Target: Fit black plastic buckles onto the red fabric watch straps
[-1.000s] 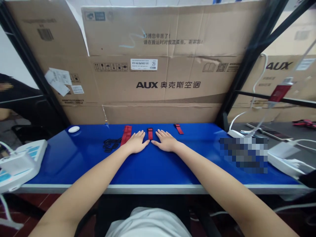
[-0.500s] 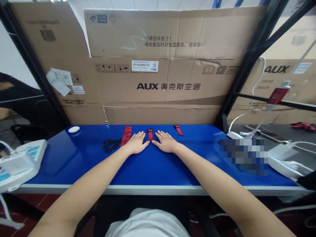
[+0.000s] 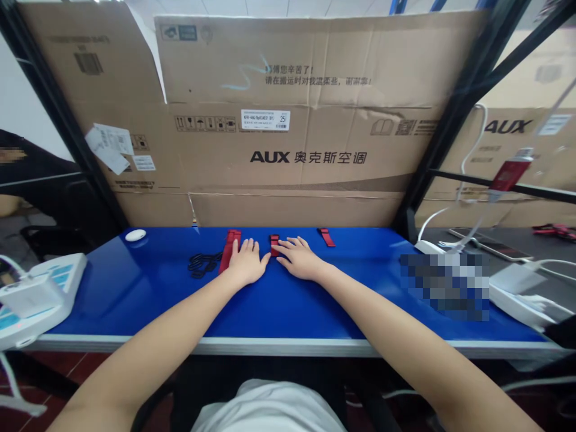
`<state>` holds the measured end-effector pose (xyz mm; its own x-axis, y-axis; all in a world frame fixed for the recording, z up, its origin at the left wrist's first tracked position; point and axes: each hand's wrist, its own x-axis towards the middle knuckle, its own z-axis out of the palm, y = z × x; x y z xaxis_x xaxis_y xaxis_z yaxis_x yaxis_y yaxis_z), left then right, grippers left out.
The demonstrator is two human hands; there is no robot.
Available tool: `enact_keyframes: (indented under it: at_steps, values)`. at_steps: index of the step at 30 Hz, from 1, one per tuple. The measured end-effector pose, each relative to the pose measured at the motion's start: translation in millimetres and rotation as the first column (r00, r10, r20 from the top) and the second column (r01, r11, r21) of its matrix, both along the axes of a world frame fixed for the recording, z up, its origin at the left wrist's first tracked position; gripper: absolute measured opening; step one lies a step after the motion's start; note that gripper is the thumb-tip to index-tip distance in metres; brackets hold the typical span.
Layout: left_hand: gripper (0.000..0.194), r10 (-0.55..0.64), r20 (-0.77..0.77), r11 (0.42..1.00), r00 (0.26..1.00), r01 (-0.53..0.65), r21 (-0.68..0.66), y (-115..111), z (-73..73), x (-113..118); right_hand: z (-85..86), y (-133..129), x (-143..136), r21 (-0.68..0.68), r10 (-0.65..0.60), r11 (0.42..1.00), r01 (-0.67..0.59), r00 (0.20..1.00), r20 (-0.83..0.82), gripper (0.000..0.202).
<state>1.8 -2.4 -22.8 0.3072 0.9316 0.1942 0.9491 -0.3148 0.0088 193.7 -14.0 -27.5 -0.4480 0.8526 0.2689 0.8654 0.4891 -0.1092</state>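
My left hand [image 3: 246, 264] rests open on the blue tabletop [image 3: 279, 312], fingers spread, its outer edge beside a pile of red webbing straps [image 3: 230, 246]. Farther left lie several black buckles [image 3: 204, 264]. My right hand [image 3: 299, 258] is also open and palm down. Its index finger reaches over a short red strap with a black buckle [image 3: 274, 240] between the two hands; whether it touches the strap I cannot tell. A second red strap with a buckle [image 3: 326, 237] lies apart, beyond my right hand.
Cardboard [image 3: 288, 174] walls off the table's back. On the left stand a white power strip [image 3: 54, 297] and a round white object [image 3: 135, 235]. A pixelated item [image 3: 443, 285] and another white power strip [image 3: 517, 306] sit at right. A person in dark clothes [image 3: 40, 174] is at far left.
My right hand's fingers have shifted left, now overlapping the middle red strap. My left hand's fingers have spread and turned more upright.
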Motion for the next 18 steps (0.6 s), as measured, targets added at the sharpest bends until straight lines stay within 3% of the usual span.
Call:
enact_keyframes:
  at_steps: [3,7,13,16,18]
  values:
    - [0.069,0.226,-0.077,0.967,0.971,-0.214,0.136,-22.2,5.6,6.6,3.8,-1.7,3.9,0.032,-0.041,0.999,0.041,0.999,0.027,0.044]
    - [0.054,0.289,-0.133,0.955,0.948,-0.277,0.105,-34.7,20.0,2.2,6.4,6.6,30.4,-0.006,-0.239,0.971,0.239,0.970,0.047,0.043]
    - [0.053,0.364,-0.058,0.928,0.930,-0.357,0.102,-10.5,37.9,-32.2,7.1,21.9,73.3,-0.060,-0.563,0.814,0.578,0.811,0.159,0.052]
    - [0.053,0.354,-0.026,0.935,0.935,-0.354,0.002,2.8,37.9,-43.5,5.1,24.5,77.6,-0.108,-0.603,0.772,0.627,0.775,0.186,0.058]
    - [0.050,0.356,-0.007,0.934,0.934,-0.356,-0.037,8.6,37.3,-46.0,4.1,24.3,75.3,-0.096,-0.595,0.783,0.615,0.785,0.176,0.060]
